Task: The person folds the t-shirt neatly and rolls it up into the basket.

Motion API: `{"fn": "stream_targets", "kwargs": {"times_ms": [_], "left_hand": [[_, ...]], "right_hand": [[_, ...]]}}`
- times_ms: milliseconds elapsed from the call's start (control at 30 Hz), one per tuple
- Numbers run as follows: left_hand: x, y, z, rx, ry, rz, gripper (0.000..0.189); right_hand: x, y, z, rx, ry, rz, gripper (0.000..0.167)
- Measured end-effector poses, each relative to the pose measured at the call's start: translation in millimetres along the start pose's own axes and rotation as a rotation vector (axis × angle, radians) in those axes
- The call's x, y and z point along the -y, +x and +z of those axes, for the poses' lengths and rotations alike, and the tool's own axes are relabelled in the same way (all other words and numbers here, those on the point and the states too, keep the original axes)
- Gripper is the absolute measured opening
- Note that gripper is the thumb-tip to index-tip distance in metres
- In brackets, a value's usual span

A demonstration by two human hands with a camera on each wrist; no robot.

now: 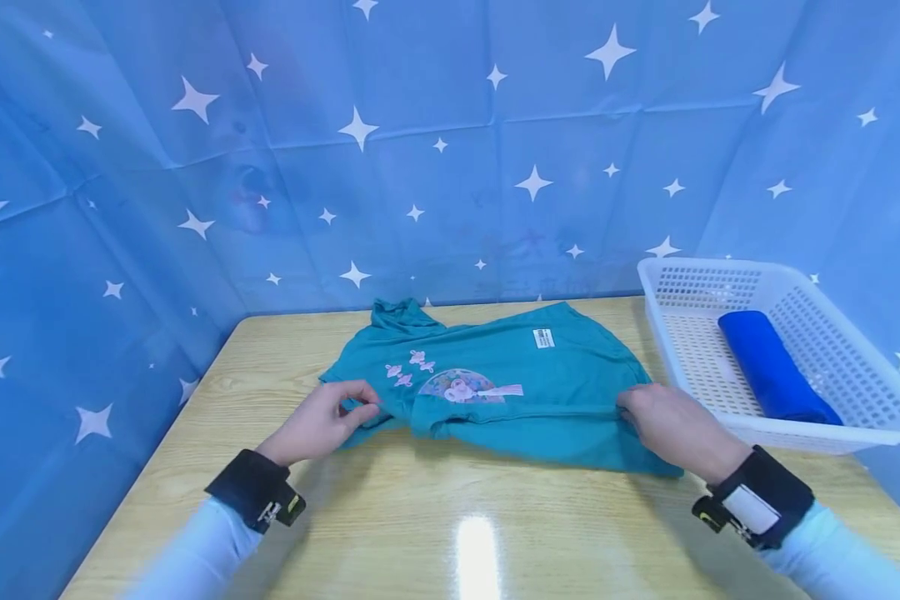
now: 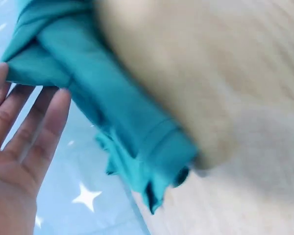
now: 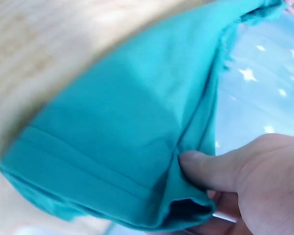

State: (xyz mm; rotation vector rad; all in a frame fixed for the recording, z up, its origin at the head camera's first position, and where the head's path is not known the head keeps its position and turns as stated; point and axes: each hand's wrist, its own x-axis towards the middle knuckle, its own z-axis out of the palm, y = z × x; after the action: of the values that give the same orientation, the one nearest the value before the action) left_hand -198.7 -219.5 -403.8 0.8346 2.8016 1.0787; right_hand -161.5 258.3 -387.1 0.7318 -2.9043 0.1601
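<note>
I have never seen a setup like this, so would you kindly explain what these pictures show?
There is no machine here: someone works bare-handed. The wide picture looks forward and down from the head; the close ones are taken at the left and right wrists. On the pale wooden table lies a teal fabric garment. The left hand pinches its near edge, and the right hand grips it farther right. Beside it, a white perforated plastic basket holds a blue roll-shaped cloth.

From above and behind both hands (image 1: 321, 422), we look forward and down; our wrist views face the same teal garment (image 1: 506, 360) up close.
</note>
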Motion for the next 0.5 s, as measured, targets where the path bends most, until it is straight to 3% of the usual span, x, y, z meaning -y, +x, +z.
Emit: {"fn": "stream_targets", "kwargs": {"times_ms": [133,267,367,433,500], "left_hand": [[-6.9,-8.0,-30.7,0.035,-0.283,-0.033,0.015],[-11.4,-18.4,-55.3,0.125,-0.428,-0.012,0.019],[-16.0,-28.2,-67.5,0.267,-0.486,0.010,0.018],[-19.7,-33.6,-70.6,0.400,-0.547,0.029,0.020],[-23.4,-36.4,-68.4,0.542,-0.598,-0.003,0.026]], "right_hand": [[-1,-4.3,-22,0.039,0.039,-0.029,0.023],[-2,-12.3,-37,0.159,0.102,-0.064,0.026],[-1,-20.5,-44,0.255,0.202,-0.121,0.036],[-1,-26.2,-45,0.321,0.274,-0.192,0.036],[0,-30.5,-44,0.401,0.363,-0.246,0.031]]}}
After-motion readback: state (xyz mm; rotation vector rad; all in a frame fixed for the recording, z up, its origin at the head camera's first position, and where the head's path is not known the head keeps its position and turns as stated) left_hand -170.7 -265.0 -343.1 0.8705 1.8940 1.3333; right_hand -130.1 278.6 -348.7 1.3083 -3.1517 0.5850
